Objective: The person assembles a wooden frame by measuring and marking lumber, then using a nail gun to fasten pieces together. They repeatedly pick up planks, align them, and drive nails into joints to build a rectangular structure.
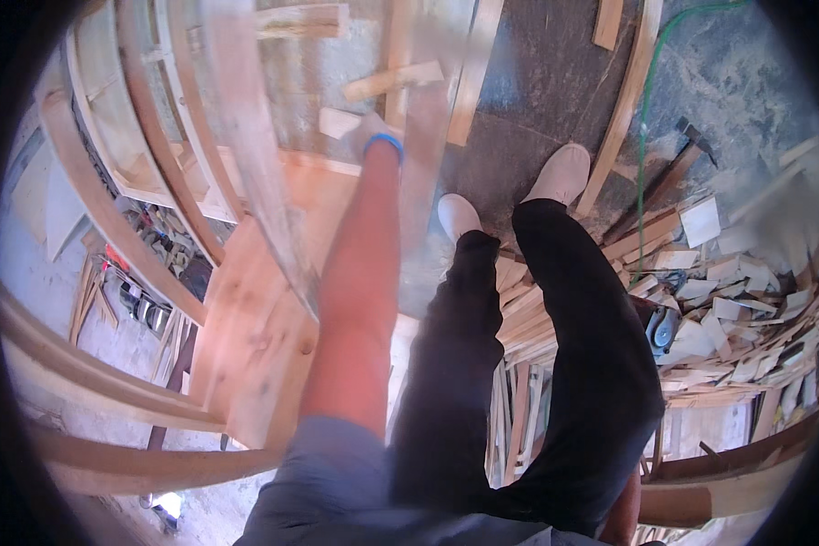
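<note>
My left hand (369, 126), with a blue band at the wrist, reaches forward over the wooden frame. Its fingers, partly blurred, are closed around the end of a short pale wood block (338, 123). Just beyond the hand, a longer wood offcut (393, 81) lies across a narrow upright board. Below and left of my forearm spreads a broad smooth wooden panel (255, 332). Only a bit of my right forearm (622, 511) shows at the bottom edge beside my leg; the right hand itself is out of view.
Long curved-looking wooden rails (168, 136) stand on the left. A heap of offcuts (728, 300) covers the right side, with a hammer (696, 141) and green hose (644, 136) nearby. A long wood strip (614, 118) lies by my right shoe.
</note>
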A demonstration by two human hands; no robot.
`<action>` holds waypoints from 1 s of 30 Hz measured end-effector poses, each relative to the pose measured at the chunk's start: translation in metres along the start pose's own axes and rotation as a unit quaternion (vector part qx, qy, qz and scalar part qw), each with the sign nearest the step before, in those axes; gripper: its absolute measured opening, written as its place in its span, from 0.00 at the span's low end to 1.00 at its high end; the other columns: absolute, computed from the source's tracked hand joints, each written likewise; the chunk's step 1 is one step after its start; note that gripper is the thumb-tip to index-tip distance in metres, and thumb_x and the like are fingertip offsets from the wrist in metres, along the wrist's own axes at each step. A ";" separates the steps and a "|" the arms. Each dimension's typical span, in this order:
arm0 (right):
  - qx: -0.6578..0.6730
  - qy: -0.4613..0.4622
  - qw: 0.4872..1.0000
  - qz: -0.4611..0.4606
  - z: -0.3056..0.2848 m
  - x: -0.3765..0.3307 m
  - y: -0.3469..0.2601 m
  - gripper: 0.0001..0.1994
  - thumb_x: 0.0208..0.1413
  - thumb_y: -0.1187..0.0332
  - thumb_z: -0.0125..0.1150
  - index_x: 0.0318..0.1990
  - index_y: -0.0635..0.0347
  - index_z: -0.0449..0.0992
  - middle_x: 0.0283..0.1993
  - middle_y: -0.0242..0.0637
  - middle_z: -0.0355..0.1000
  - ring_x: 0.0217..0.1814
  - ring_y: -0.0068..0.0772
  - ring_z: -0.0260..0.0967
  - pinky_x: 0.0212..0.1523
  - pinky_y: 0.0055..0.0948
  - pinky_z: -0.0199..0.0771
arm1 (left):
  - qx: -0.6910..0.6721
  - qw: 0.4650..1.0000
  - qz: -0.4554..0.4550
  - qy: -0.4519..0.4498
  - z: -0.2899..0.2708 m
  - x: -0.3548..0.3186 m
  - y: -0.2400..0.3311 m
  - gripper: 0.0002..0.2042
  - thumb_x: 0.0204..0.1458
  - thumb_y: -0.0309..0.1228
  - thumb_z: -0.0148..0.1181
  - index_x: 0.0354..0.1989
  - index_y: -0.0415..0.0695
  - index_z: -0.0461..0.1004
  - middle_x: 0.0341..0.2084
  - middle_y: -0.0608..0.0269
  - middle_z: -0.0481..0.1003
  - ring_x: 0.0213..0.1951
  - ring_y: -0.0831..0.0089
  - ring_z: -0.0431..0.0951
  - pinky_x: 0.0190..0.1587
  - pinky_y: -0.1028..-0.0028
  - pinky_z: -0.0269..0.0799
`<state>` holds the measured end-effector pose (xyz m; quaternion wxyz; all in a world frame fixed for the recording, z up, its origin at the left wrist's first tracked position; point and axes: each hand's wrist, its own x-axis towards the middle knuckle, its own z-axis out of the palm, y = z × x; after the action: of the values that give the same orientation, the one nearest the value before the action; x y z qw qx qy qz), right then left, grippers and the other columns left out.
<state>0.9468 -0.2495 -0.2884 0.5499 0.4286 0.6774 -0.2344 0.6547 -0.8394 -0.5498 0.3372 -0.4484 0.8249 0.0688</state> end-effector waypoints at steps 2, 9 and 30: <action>-0.005 0.004 1.000 -0.008 -0.003 0.009 0.012 0.19 0.61 0.58 0.62 0.43 0.71 0.79 0.38 0.49 0.79 0.40 0.41 0.74 0.45 0.42 0.73 | -0.108 0.991 -0.075 0.017 0.004 -0.020 -0.010 0.19 0.54 0.40 0.58 0.44 0.35 0.80 0.41 0.42 0.83 0.44 0.50 0.84 0.50 0.58 0.78; 0.181 0.028 0.982 -0.039 -0.021 -0.078 -0.101 0.15 0.54 0.60 0.65 0.31 0.67 0.78 0.24 0.37 0.74 0.28 0.28 0.69 0.31 0.37 0.68 | -0.274 0.953 0.084 -0.098 -0.056 -0.263 0.037 0.35 0.44 0.36 0.70 0.62 0.36 0.65 0.55 0.40 0.75 0.58 0.50 0.76 0.59 0.57 0.70; 0.104 0.066 0.981 -0.147 -0.066 -0.121 -0.155 0.06 0.51 0.65 0.61 0.29 0.55 0.72 0.19 0.26 0.66 0.16 0.23 0.63 0.19 0.28 0.64 | -0.440 0.879 0.173 -0.060 -0.476 -0.358 -0.183 0.21 0.54 0.24 0.59 0.58 0.38 0.77 0.43 0.66 0.79 0.43 0.80 0.76 0.47 0.77 0.72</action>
<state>0.7838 -0.3174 -0.1785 0.4160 0.3936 0.7398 -0.3532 0.6958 -0.8971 0.0692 0.1364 -0.3958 0.7521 0.5090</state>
